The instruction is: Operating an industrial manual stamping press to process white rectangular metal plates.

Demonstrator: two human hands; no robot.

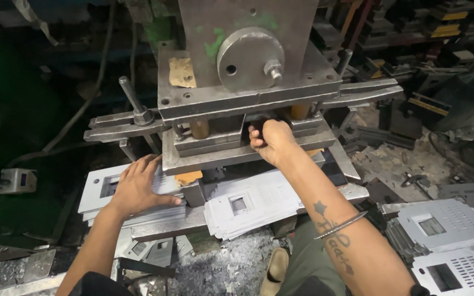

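Left hand (138,186): lay flat, fingers spread, on stack of punched sheet-metal panels (97,192). Right hand (272,141): grip closed inside press die (237,148); held item hidden.

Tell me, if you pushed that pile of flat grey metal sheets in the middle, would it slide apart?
Probably. The stack of punched sheets is already fanned at its edges, so the thin, smooth plates likely slip over each other. Each looks stiff, not floppy, and light singly. The edges may be sharp; metal scraps lie below.

flat grey punched sheets (102,192) stacked beside press (242,98).
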